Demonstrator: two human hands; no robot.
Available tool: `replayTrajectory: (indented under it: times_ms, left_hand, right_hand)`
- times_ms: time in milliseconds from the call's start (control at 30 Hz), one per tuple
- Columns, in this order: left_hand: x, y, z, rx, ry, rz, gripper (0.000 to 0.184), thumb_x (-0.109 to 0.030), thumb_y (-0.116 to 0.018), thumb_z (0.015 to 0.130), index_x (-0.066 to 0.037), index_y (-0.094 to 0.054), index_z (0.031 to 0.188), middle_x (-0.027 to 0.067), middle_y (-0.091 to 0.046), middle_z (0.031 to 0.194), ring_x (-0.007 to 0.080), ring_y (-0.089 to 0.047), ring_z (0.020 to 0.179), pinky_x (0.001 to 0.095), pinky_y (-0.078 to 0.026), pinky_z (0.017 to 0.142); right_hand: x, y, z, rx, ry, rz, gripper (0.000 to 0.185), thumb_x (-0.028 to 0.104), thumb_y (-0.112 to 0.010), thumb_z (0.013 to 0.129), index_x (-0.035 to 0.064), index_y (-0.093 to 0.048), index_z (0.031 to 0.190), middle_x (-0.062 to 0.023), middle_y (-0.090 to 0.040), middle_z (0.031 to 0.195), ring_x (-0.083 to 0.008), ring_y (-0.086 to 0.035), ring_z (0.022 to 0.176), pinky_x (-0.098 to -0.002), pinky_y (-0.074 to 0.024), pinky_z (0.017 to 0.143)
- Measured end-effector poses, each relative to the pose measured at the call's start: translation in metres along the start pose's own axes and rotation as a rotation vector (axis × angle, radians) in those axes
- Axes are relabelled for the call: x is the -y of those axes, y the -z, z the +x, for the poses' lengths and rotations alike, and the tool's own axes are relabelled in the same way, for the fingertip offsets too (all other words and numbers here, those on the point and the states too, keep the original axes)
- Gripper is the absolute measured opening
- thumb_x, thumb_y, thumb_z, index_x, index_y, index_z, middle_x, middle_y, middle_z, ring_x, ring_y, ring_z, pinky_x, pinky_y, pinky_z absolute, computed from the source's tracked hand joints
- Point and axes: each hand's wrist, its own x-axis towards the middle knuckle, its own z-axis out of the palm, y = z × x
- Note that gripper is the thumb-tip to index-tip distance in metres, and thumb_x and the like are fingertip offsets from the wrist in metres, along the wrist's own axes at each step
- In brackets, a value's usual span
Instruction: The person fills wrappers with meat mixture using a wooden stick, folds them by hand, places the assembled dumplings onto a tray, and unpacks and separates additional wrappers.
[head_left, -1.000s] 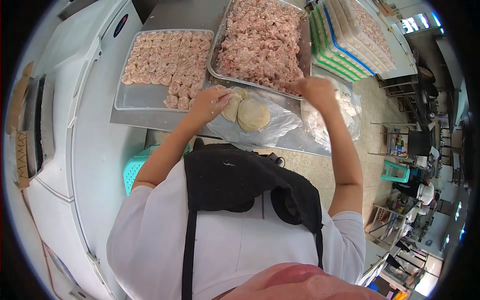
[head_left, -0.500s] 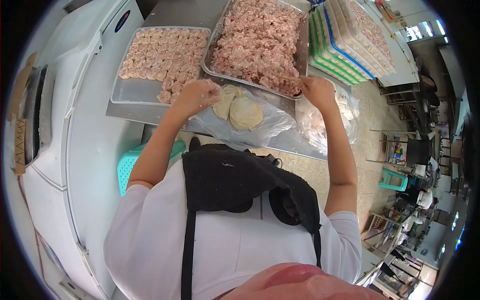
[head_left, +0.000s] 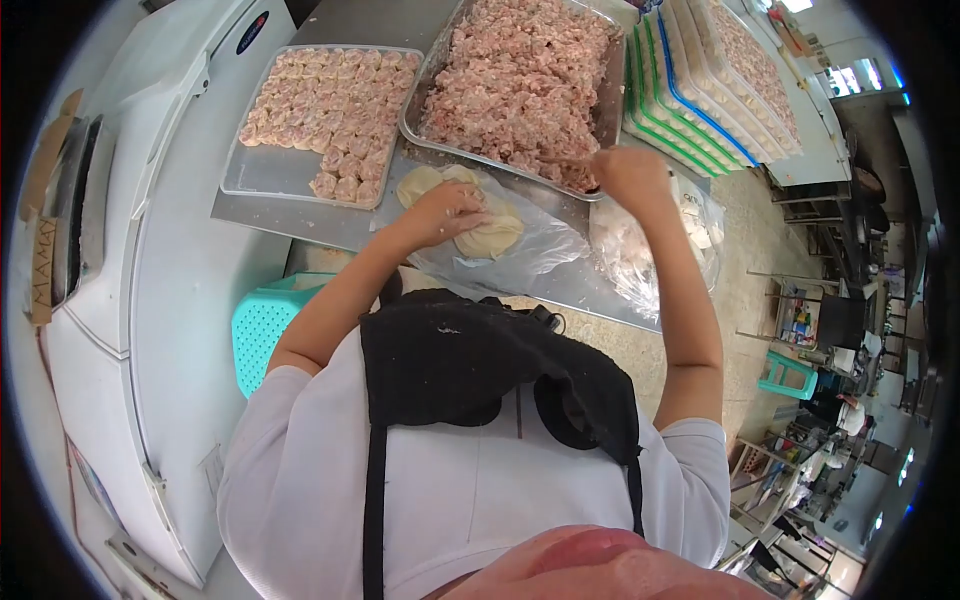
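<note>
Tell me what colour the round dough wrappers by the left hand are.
The dough wrappers are pale creamy yellow, showing best in the head view.

The minced meat (head_left: 520, 85) is pink — the dough rounds (head_left: 495, 238) cream.

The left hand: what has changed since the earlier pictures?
The bare left hand has moved right, from beside the left edge of the round, pale dough wrappers to over them. Any grip is hidden. The bare right hand stays by the near right corner of the rectangular silver metal pan of pinkish minced meat.
</note>
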Motion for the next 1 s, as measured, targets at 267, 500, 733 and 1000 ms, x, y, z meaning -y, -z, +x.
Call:
replayTrajectory:
  times_ms: [267,500,733,1000]
  left_hand:
    - [-0.010,0.011,0.005,-0.162,0.185,-0.305,0.023,-0.021,-0.061,0.088,-0.001,-0.067,0.096,0.0108,-0.064,0.091,0.0194,-0.060,0.087,0.0307,-0.046,0.077]
    - [-0.032,0.035,0.033,-0.402,0.304,-0.847,0.035,-0.021,-0.060,0.092,0.003,-0.056,0.118,0.0076,-0.063,0.110,0.0165,-0.060,0.100,0.0283,-0.047,0.089]
    - [-0.054,0.059,0.086,-0.523,0.261,-1.769,0.051,-0.037,-0.042,0.099,0.001,-0.041,0.133,0.0169,-0.050,0.132,0.0302,-0.050,0.121,0.0470,-0.036,0.106]
    - [-0.022,0.080,0.098,-0.766,0.298,-1.861,0.080,-0.066,-0.028,0.092,0.001,-0.038,0.135,0.0212,-0.042,0.137,0.0389,-0.039,0.129,0.0590,-0.025,0.108]
  right_hand:
    - [0.028,-0.045,-0.010,-0.053,-0.180,0.641,0.027,0.029,-0.054,0.090,0.0064,-0.066,0.082,-0.0186,-0.065,0.079,-0.0346,-0.064,0.074,-0.0436,-0.0493,0.066]
    - [0.024,-0.070,-0.008,-0.354,-0.354,1.345,0.031,0.027,-0.056,0.095,-0.0016,-0.067,0.103,0.0005,-0.063,0.076,-0.0073,-0.053,0.068,-0.0263,-0.0446,0.063]
    - [0.059,-0.014,-0.001,-0.252,-0.456,1.374,0.024,0.022,-0.060,0.093,0.0026,-0.069,0.104,-0.0094,-0.069,0.085,-0.0139,-0.061,0.077,-0.0275,-0.0474,0.073]
    - [0.066,0.044,-0.013,-0.220,-0.218,0.355,0.023,0.023,-0.056,0.090,0.0107,-0.065,0.107,-0.0155,-0.064,0.087,-0.0340,-0.064,0.075,-0.0444,-0.0515,0.064]
